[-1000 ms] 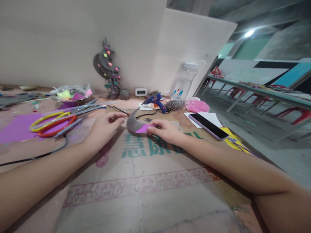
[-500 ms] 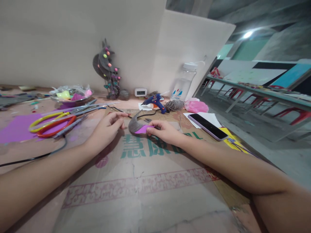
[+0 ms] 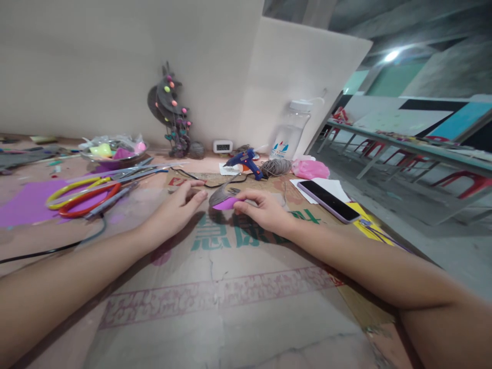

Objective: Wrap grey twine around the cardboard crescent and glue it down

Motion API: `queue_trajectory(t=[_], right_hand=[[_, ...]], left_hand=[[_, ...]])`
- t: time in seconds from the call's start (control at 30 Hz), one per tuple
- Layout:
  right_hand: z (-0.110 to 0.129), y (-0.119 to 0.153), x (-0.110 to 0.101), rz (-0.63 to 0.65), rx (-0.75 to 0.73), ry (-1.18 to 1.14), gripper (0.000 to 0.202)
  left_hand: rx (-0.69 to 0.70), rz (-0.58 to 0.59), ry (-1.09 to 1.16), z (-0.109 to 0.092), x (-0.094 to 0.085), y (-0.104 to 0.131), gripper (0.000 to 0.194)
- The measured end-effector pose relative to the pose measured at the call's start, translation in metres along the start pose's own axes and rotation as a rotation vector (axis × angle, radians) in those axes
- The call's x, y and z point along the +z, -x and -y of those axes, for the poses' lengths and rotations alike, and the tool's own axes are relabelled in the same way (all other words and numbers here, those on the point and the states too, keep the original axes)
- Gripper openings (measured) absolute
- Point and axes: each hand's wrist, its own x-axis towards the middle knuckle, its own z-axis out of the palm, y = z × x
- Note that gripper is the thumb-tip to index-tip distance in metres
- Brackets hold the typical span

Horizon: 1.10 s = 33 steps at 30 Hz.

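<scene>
Between thumb and fingers, my right hand (image 3: 262,209) pinches the end of a small crescent-shaped piece (image 3: 224,199), grey on its upper side and bright purple along the lower edge. Its pointed tip rises away from me, and it is held just over the printed cardboard (image 3: 161,302). My left hand (image 3: 183,205) is just left of the piece, fingers curved and apart from the thumb, with nothing visible in it. Behind the piece lie a blue glue gun (image 3: 245,163) and a ball of grey yarn (image 3: 275,167).
Scissors with yellow and red handles (image 3: 90,197) lie on a purple sheet (image 3: 23,205) at left. A bowl (image 3: 115,160), a grey crescent ornament (image 3: 169,105), a small clock (image 3: 223,146) and a water bottle (image 3: 291,130) stand behind. At right lies a phone (image 3: 328,201).
My right hand has tilted the crescent-shaped piece, showing its purple edge differently, and it has shifted slightly right. My left hand has moved a little right, its thumb extending toward the piece.
</scene>
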Motion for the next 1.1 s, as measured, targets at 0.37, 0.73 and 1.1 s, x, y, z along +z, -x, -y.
queue_trajectory(t=[0.37,0.73,1.1], right_hand=[[0.0029,0.0027,0.0033,0.116,-0.193,0.172,0.015],[0.0028,0.0008,0.0047,0.102,-0.023,0.093,0.015],[0.0027,-0.0013,0.0052,0.111,0.034,0.125,0.017]], left_hand=[[-0.071,0.08,0.572,-0.0087,0.0037,-0.0011,0.045],[-0.059,0.094,0.586,-0.008,0.003,0.0008,0.042],[-0.051,0.118,0.541,-0.0043,0.0045,0.0026,0.03]])
